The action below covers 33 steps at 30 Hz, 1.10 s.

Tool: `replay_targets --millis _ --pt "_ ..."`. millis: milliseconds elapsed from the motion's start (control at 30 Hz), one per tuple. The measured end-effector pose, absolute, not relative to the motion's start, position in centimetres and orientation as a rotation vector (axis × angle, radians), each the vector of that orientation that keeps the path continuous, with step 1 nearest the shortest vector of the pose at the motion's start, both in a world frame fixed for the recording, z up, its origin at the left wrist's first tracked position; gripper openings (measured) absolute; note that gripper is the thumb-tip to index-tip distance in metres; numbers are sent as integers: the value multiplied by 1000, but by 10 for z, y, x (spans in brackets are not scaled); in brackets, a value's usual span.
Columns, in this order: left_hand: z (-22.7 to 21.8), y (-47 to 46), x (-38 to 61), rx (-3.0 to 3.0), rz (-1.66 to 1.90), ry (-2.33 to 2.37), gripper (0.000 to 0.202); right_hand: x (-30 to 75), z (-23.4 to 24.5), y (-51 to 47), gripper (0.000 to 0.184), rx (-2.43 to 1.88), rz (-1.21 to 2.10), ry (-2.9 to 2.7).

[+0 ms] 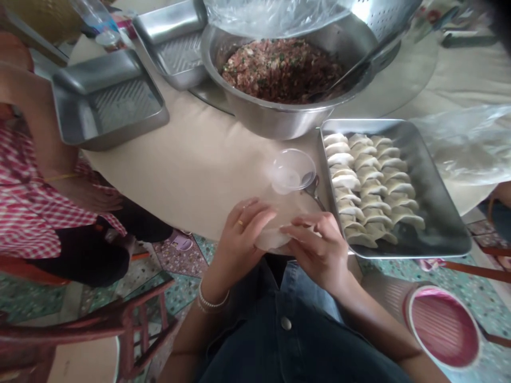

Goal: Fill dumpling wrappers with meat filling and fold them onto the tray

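A pale, round dumpling wrapper [273, 240] is held between my two hands near the table's front edge. My left hand [243, 239] grips its left side, fingers bent over the top. On the other side, the fingertips of my right hand [317, 247] pinch its right edge. Just beyond my hands stands a small clear plastic bowl [293, 169], with a metal spoon [314, 192] lying at its right. Rows of folded dumplings [369, 186] fill the left and middle of a metal tray [443, 223] to my right.
A large steel bowl [275, 117] of minced filling [279, 69] stands ahead, partly under a plastic bag [279, 16]. Two metal pans [107, 135] sit at the back left. Another person's arm [51, 133] is at left. A pink bin [445, 327] stands on the floor.
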<state>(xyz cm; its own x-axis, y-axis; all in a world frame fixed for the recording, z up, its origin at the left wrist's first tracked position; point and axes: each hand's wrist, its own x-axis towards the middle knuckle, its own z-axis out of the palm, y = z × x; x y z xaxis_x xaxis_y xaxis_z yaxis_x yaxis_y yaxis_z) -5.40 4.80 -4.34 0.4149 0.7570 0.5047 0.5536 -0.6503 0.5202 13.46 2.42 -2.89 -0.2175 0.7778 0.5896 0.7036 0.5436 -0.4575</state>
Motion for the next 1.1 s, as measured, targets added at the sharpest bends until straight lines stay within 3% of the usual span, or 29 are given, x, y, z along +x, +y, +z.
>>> replay_targets --millis 133,200,333,500,667,800,933,1100 --pt "-40 45 -50 2310 1193 872 40 137 -19 4 30 -1216 169 -1929" --pt "-36 42 -48 2188 1238 749 39 144 -6 -11 44 -1246 199 -1957" --pt "-22 37 -44 1798 1150 929 36 174 32 -15 60 -1231 108 -2027" --pt "-12 39 -39 1189 1254 1119 24 227 71 81 53 -1410 -85 -1932" --pt "-15 51 -41 580 1345 1049 21 251 95 195 69 -1739 78 -1711" --pt "-8 54 -47 274 1254 929 25 235 106 230 61 -1743 220 -1789" --pt "3 49 -47 163 1145 859 23 215 110 234 66 -1770 44 -2090" --pt "4 45 -41 162 1054 778 30 207 119 233 40 -1634 -178 -2181"
